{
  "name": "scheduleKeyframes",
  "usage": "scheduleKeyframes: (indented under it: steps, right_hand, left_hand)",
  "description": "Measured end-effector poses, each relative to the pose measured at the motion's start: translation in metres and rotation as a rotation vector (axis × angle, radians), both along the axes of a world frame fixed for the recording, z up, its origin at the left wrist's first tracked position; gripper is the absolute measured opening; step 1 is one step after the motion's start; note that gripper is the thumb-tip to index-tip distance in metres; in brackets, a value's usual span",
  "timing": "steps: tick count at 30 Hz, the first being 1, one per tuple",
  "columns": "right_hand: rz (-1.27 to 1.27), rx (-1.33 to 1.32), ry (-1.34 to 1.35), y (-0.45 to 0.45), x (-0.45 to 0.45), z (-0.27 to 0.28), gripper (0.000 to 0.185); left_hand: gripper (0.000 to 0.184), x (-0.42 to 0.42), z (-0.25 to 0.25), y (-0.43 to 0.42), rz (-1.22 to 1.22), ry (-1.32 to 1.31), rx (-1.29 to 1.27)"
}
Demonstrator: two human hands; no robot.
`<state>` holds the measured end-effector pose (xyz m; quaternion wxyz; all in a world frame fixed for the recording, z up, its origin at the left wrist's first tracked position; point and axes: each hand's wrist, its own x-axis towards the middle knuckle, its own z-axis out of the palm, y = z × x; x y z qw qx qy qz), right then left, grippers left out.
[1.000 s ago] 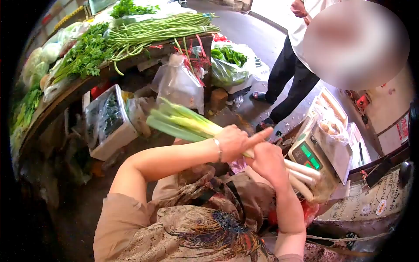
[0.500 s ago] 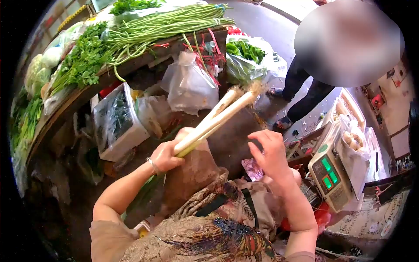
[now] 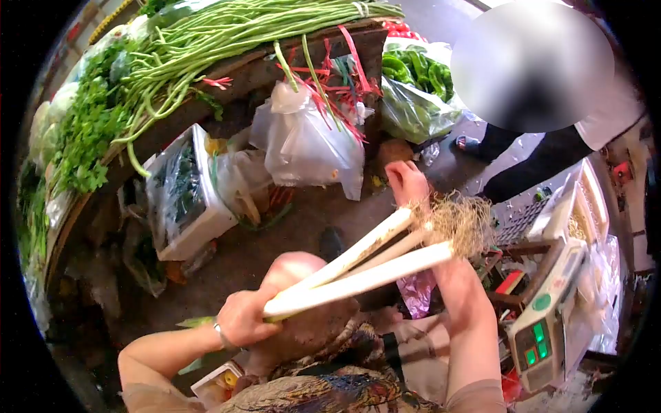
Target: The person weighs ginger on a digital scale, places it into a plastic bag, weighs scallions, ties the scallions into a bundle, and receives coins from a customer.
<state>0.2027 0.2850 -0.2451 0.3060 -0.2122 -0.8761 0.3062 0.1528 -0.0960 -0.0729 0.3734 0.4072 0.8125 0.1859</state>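
My left hand (image 3: pixel 248 318), with a bracelet at the wrist, is closed around the lower part of several leeks (image 3: pixel 365 281). Their white stalks slant up to the right and fan apart. Shaggy, pale brown roots (image 3: pixel 463 224) hang at their far end, over my right forearm. Beyond those roots, my right hand (image 3: pixel 407 184) reaches forward with loosely bent fingers, apart from the stalks. I see nothing in it, though its palm side is partly hidden. A brown, rounded thing (image 3: pixel 395 153) shows just past its fingertips.
Long beans (image 3: pixel 227 41) and leafy greens (image 3: pixel 86 148) lie on the stall at upper left. Below hang a clear plastic bag (image 3: pixel 306 148) and red ties. A white foam box (image 3: pixel 200 199) stands underneath. At right are a scale (image 3: pixel 547 330) and a person (image 3: pixel 537 155).
My right hand has moved forward and slightly left, past the root ends. The leeks have spread apart and swung lower to the right. The person has moved right in view.
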Motion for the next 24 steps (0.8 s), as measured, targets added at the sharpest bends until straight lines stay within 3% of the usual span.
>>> scheduleKeyframes:
  steps: [6, 12, 15, 19, 21, 24]
  right_hand:
    - [-0.101, -0.064, 0.035, 0.018, -0.094, -0.032, 0.011]
    - [-0.132, -0.03, -0.049, 0.021, -0.095, -0.061, 0.009]
    - [-0.092, 0.026, 0.013, 0.014, -0.067, -0.046, 0.011]
    - [0.084, -0.253, -0.173, -0.013, -0.016, 0.001, 0.011]
    - [0.186, -0.113, 0.018, -0.043, 0.01, 0.033, 0.014]
    - [0.223, -0.343, -0.1, -0.069, 0.037, 0.048, 0.014]
  left_hand:
    - [0.043, -0.012, -0.002, -0.003, 0.038, -0.034, -0.118]
    - [0.045, -0.012, 0.002, -0.003, 0.074, -0.025, -0.104]
    - [0.046, -0.006, -0.006, -0.012, 0.06, 0.012, -0.024]
    - [0.053, 0.003, -0.006, -0.011, 0.048, 0.0, 0.09]
    - [0.053, 0.008, -0.009, -0.01, 0.014, 0.0, 0.206]
    - [0.055, 0.023, -0.013, -0.008, 0.034, -0.079, 0.314]
